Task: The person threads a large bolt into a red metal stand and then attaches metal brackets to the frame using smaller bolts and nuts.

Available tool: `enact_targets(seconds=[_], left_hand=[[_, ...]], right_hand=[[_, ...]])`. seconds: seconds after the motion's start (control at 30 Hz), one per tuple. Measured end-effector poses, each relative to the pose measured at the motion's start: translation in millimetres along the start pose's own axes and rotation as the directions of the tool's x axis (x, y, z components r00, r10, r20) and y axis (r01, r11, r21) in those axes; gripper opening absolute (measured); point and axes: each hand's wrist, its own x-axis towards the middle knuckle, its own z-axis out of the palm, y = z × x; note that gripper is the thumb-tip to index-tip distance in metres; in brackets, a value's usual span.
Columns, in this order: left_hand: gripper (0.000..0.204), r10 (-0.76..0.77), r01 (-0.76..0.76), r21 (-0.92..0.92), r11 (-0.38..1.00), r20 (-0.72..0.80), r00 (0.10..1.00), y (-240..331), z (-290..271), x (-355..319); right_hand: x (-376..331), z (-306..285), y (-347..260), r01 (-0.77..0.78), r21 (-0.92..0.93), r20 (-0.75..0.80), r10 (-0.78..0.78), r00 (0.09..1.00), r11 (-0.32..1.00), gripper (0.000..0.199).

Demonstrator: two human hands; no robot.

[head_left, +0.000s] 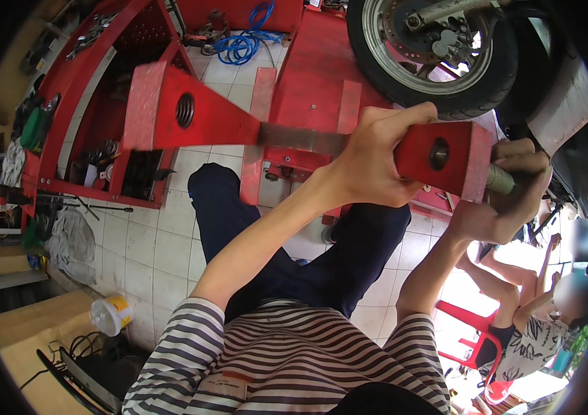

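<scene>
A red metal bracket [211, 121] spans the upper middle of the head view, held up in front of me. It has a flared end with a threaded hole at the left, a narrow bare-metal bar in the middle, and a red block with another hole at the right. My left hand [370, 155] is closed round the bracket where the bar meets the right block. My right hand [505, 204] grips a short greenish cylinder [500, 180] that sticks out of the block's right face. Whether it is a bolt or a sleeve I cannot tell.
A motorcycle wheel [439, 90] stands beyond the bracket over a red lift platform [308, 90]. On the left is a red tool cabinet [52, 138]; blue hose [242, 48] lies coiled behind. A white bucket [110, 315] is lower left. Another person [529, 339] sits at right.
</scene>
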Motion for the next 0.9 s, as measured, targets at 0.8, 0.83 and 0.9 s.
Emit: enact_targets(seconds=[0.8, 0.83, 0.9], left_hand=[[0.047, 0.034, -0.035, 0.122, 0.992, 0.014, 0.999, -10, 3, -4], [0.048, 0.057, -0.054, 0.128, 0.99, -0.016, 0.998, -13, 4, -2], [0.044, 0.008, -0.004, 0.117, 0.993, -0.04, 0.999, -14, 4, 0]], right_hand=[[0, -24, 31, 0.318, 0.05, 0.141, -0.322, 0.936, 0.947, 0.057], [5, -31, 19, -0.006, 0.047, 0.183, -0.003, 0.983, 0.999, 0.059], [13, -32, -17, -0.623, 0.012, 0.252, 0.6, 0.759, 0.782, 0.063]])
